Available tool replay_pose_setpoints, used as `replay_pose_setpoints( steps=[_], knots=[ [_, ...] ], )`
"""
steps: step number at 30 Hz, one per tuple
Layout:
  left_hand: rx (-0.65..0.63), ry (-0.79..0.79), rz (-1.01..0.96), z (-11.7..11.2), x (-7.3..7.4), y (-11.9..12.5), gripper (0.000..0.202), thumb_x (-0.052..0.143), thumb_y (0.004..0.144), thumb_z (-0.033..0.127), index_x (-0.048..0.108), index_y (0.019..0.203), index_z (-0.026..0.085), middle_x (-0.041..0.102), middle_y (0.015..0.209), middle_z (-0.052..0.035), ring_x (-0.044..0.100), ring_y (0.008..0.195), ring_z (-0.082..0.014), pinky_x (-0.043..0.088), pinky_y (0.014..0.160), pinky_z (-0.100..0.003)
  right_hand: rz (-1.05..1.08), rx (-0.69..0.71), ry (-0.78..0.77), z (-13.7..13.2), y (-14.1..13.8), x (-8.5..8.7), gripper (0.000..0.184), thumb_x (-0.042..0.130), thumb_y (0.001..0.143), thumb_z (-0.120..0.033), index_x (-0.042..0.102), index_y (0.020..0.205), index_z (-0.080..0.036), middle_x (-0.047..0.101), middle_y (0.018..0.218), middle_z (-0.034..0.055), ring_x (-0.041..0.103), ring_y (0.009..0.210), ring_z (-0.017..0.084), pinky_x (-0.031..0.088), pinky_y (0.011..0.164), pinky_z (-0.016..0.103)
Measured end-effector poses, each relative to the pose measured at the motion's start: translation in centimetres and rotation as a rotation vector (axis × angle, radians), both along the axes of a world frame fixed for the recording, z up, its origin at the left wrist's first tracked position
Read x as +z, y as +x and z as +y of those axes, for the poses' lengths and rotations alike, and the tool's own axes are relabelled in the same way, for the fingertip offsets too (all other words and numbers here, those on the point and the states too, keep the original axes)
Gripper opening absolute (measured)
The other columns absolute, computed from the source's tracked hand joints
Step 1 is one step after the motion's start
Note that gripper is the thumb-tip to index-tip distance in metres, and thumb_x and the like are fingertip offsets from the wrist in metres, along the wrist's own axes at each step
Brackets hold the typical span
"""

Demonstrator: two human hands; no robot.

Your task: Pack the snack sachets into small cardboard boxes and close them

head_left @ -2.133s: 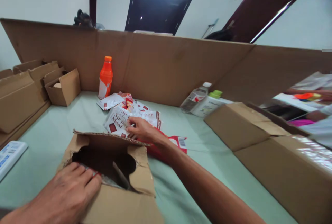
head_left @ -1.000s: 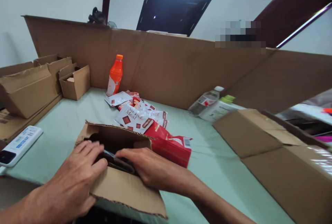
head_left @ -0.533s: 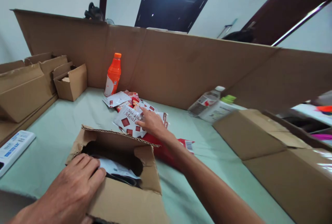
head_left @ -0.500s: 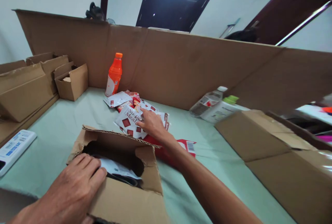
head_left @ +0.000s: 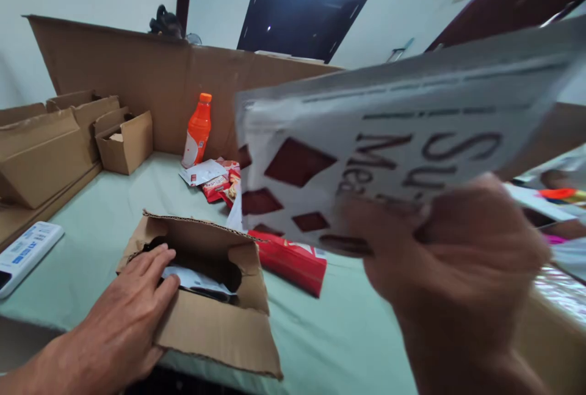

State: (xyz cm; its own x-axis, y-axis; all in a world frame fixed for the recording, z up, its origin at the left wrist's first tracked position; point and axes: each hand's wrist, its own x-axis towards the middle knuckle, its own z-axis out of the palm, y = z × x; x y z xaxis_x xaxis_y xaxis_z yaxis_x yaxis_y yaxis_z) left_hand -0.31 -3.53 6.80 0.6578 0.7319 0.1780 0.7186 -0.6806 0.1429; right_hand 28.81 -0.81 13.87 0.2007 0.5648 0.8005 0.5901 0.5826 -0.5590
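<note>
My right hand [head_left: 458,260] is raised close to the camera, fingers closed on a white sachet [head_left: 375,151] with dark red squares and dark lettering; both are blurred. My left hand [head_left: 123,315] lies flat, fingers spread, on the near left flap of an open cardboard box [head_left: 215,322]. A white packet [head_left: 192,278] shows inside the box. A red packet [head_left: 290,259] lies just right of the box. More sachets [head_left: 215,178] are heaped behind it on the green table [head_left: 329,340].
An orange bottle [head_left: 196,129] stands at the tall cardboard wall [head_left: 128,71]. Small open boxes [head_left: 123,141] and flattened cartons [head_left: 41,157] sit at the left. A white remote-like device [head_left: 25,251] lies at the left edge. Another person's hand [head_left: 556,178] shows at the far right.
My right hand has picked a white sachet off the heap and lifted it up close to the camera. My left hand stays on the box flap.
</note>
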Motion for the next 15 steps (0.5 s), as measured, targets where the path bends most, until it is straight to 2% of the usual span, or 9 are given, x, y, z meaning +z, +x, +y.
replay_pose_setpoints(
  steps=[2, 4, 6, 8, 10, 12, 15],
  knots=[
    [-0.008, 0.056, -0.019, -0.1, -0.4, -0.3, 0.049, 0.062, 0.061, 0.008, 0.061, 0.111, 0.009, 0.036, 0.156, -0.0323, 0.034, 0.147, -0.0492, 0.044, 0.109, -0.067, -0.22, 0.103, -0.013, -1.4, -1.0, -0.6, 0.012, 0.07, 0.089, -0.02, 0.064, 0.088, -0.03, 0.063, 0.066, -0.0049, 0.054, 0.05, 0.013, 0.043, 0.045, 0.025],
    [-0.008, 0.075, -0.057, -0.2, -0.7, -0.5, 0.048, 0.064, 0.062, 0.006, 0.061, 0.109, 0.01, 0.016, 0.165, -0.0304, 0.023, 0.152, -0.0494, 0.042, 0.112, -0.067, -0.418, 0.308, -0.117, -1.6, -2.0, -1.9, 0.019, 0.058, 0.094, -0.013, 0.065, 0.1, -0.029, 0.068, 0.072, -0.0043, 0.059, 0.054, 0.012, 0.046, 0.05, 0.023],
    [0.015, 0.088, -0.111, -0.3, -0.9, -0.5, 0.045, 0.065, 0.064, 0.007, 0.062, 0.109, 0.012, -0.005, 0.17, -0.0233, 0.014, 0.154, -0.0488, 0.039, 0.115, -0.065, -0.532, 0.447, -0.255, -1.1, -2.8, -3.4, 0.024, 0.049, 0.095, -0.009, 0.064, 0.107, -0.024, 0.073, 0.081, -0.0009, 0.066, 0.065, 0.013, 0.049, 0.059, 0.023],
    [0.046, 0.1, -0.172, -0.4, -1.0, -0.4, 0.041, 0.067, 0.066, 0.008, 0.063, 0.106, 0.014, -0.018, 0.17, -0.0146, 0.008, 0.155, -0.0484, 0.036, 0.118, -0.066, -0.639, 0.454, -0.414, -0.5, -3.5, -4.3, 0.019, 0.047, 0.094, -0.008, 0.062, 0.098, -0.02, 0.072, 0.08, 0.0014, 0.065, 0.065, 0.014, 0.046, 0.059, 0.024],
    [0.067, 0.114, -0.218, -0.4, -1.0, -0.2, 0.037, 0.068, 0.065, 0.008, 0.065, 0.101, 0.015, -0.019, 0.171, -0.0098, 0.006, 0.155, -0.0492, 0.031, 0.119, -0.068, -0.773, 0.405, -0.566, 0.1, -4.2, -4.6, 0.017, 0.049, 0.089, -0.005, 0.058, 0.088, -0.02, 0.068, 0.074, 0.0011, 0.058, 0.06, 0.013, 0.036, 0.055, 0.025],
    [0.063, 0.117, -0.228, -0.4, -0.9, 0.0, 0.035, 0.068, 0.064, 0.008, 0.066, 0.097, 0.016, -0.015, 0.172, -0.0085, 0.008, 0.155, -0.0496, 0.029, 0.119, -0.069, -0.888, 0.394, -0.684, 0.6, -4.9, -4.5, 0.02, 0.05, 0.084, 0.0, 0.055, 0.085, -0.019, 0.068, 0.074, 0.0012, 0.056, 0.061, 0.013, 0.029, 0.055, 0.026],
    [0.067, 0.117, -0.223, -0.4, -0.8, 0.1, 0.033, 0.066, 0.066, 0.008, 0.066, 0.097, 0.017, -0.008, 0.172, -0.009, 0.012, 0.155, -0.0477, 0.033, 0.118, -0.068, -0.965, 0.502, -0.798, 1.6, -5.6, -4.5, 0.023, 0.051, 0.085, 0.0, 0.059, 0.095, -0.019, 0.073, 0.085, 0.0038, 0.062, 0.071, 0.016, 0.033, 0.059, 0.026]
  ],
)
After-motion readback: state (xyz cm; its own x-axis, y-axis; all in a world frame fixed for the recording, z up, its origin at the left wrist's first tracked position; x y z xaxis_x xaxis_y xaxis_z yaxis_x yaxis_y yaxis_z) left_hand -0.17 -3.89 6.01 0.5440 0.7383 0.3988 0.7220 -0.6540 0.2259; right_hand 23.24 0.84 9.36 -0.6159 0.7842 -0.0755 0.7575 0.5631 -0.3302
